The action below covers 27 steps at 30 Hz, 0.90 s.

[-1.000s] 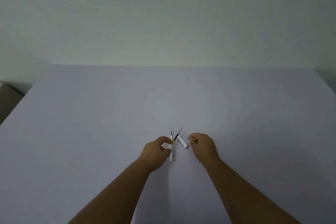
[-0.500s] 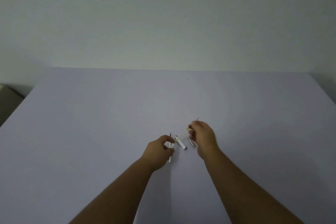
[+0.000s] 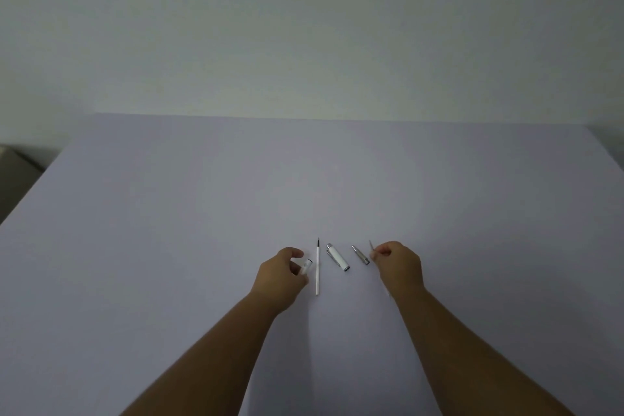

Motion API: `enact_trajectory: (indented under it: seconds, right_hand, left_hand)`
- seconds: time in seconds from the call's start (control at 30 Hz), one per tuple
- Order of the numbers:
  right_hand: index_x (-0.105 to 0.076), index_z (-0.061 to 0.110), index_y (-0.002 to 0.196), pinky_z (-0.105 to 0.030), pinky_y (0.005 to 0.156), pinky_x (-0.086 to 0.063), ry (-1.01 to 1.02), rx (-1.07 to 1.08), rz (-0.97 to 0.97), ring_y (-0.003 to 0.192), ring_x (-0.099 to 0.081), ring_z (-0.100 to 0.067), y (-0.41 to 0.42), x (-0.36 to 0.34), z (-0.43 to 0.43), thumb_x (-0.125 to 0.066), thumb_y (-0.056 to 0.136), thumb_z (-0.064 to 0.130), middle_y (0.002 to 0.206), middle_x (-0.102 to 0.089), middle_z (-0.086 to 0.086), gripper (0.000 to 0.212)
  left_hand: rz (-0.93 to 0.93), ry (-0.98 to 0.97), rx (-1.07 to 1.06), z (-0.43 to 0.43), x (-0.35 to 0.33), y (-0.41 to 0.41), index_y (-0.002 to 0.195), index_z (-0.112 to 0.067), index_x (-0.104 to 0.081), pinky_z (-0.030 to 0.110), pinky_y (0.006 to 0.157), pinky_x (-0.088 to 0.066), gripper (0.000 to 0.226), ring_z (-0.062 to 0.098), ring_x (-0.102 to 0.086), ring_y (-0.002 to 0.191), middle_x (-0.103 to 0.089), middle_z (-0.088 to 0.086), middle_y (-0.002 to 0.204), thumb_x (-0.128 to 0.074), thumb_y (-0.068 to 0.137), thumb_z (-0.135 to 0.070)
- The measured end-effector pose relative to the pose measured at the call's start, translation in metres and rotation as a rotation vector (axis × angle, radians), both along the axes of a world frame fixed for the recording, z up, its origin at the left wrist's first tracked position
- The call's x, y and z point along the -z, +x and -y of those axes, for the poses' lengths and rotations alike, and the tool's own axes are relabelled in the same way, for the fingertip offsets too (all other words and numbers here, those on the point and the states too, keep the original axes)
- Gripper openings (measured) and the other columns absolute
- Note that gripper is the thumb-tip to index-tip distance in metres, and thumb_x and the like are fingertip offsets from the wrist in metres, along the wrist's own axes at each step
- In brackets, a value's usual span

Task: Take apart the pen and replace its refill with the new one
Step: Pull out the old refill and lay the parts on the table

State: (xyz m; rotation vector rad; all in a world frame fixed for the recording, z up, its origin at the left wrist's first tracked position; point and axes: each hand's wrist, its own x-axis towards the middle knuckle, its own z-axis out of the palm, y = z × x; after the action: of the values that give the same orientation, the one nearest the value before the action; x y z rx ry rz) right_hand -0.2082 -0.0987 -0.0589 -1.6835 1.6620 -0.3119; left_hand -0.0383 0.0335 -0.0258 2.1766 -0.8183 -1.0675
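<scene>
left hand (image 3: 283, 274) pinching short white pen barrel (image 3: 305, 266) | thin white refill (image 3: 317, 266) just right | white clipped pen cap (image 3: 337, 257), silver tip cone (image 3: 360, 255) further right | right hand (image 3: 398, 263) pinching thin rod (image 3: 371, 245) | pale lilac table (image 3: 169, 230), grey wall (image 3: 304, 27)

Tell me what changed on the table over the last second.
The right hand drew a thin refill away to the right and holds it. The left hand shifted left, gripping a pen barrel piece. The white refill, white cap and metal tip lie on the table, unmoved.
</scene>
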Motion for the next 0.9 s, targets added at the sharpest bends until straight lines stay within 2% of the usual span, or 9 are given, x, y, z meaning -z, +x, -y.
enact_trajectory:
  seconds: [0.2, 0.5, 0.6, 0.7, 0.83, 0.9]
  right_hand:
    - [-0.068, 0.002, 0.097, -0.042, 0.089, -0.051, -0.032, -0.016, -0.016, 0.097, -0.063, -0.033, 0.0, 0.001, -0.002, -0.063, 0.086, 0.017, 0.101, -0.071, -0.017, 0.019]
    - [-0.066, 0.004, 0.094, -0.04, 0.08, -0.051, -0.117, 0.002, -0.051, 0.093, -0.061, -0.034, 0.015, -0.011, -0.012, -0.055, 0.088, 0.017, 0.098, -0.068, -0.017, 0.018]
    - [-0.067, 0.008, 0.089, -0.037, 0.076, -0.049, -0.139, -0.18, -0.073, 0.09, -0.061, -0.031, 0.04, -0.017, -0.025, -0.052, 0.089, 0.024, 0.095, -0.068, -0.014, 0.022]
    - [-0.065, 0.009, 0.098, -0.036, 0.082, -0.047, -0.125, -0.41, -0.209, 0.1, -0.061, -0.031, 0.066, -0.014, -0.044, -0.049, 0.091, 0.033, 0.104, -0.067, -0.013, 0.029]
    - [-0.062, 0.009, 0.105, -0.033, 0.087, -0.049, -0.24, -0.52, -0.376, 0.106, -0.062, -0.026, 0.079, -0.005, -0.061, -0.048, 0.093, 0.019, 0.115, -0.066, -0.009, 0.021]
    - [-0.062, 0.009, 0.106, -0.032, 0.085, -0.051, -0.177, -0.472, -0.379, 0.107, -0.063, -0.025, 0.08, -0.001, -0.064, -0.047, 0.092, 0.014, 0.118, -0.065, -0.008, 0.021]
  left_hand:
    - [0.081, 0.006, -0.003, 0.0, -0.003, 0.002, 0.087, -0.023, -0.06, 0.01, 0.047, -0.035, 0.012, 0.004, -0.053, 0.064, -0.058, -0.01, 0.074, -0.065, 0.079, -0.015]
    - [0.086, -0.016, -0.052, -0.005, -0.008, 0.011, 0.075, -0.024, -0.058, 0.013, 0.047, -0.036, 0.015, 0.001, -0.052, 0.061, -0.058, -0.011, 0.071, -0.068, 0.076, -0.012]
    - [0.084, -0.025, -0.065, -0.01, -0.008, 0.013, 0.074, -0.024, -0.058, 0.013, 0.049, -0.038, 0.016, 0.001, -0.052, 0.062, -0.058, -0.011, 0.071, -0.069, 0.076, -0.013]
    - [0.097, -0.023, -0.063, -0.013, -0.009, 0.014, 0.071, -0.027, -0.055, 0.012, 0.049, -0.036, 0.02, 0.001, -0.052, 0.062, -0.058, -0.012, 0.071, -0.07, 0.077, -0.015]
    - [0.112, -0.004, -0.053, -0.017, -0.009, 0.015, 0.075, -0.026, -0.056, 0.011, 0.049, -0.033, 0.017, 0.0, -0.051, 0.062, -0.056, -0.015, 0.07, -0.071, 0.077, -0.017]
    - [0.111, -0.003, -0.055, -0.02, -0.009, 0.017, 0.07, -0.029, -0.054, 0.011, 0.049, -0.033, 0.022, 0.0, -0.051, 0.061, -0.056, -0.014, 0.069, -0.071, 0.077, -0.016]
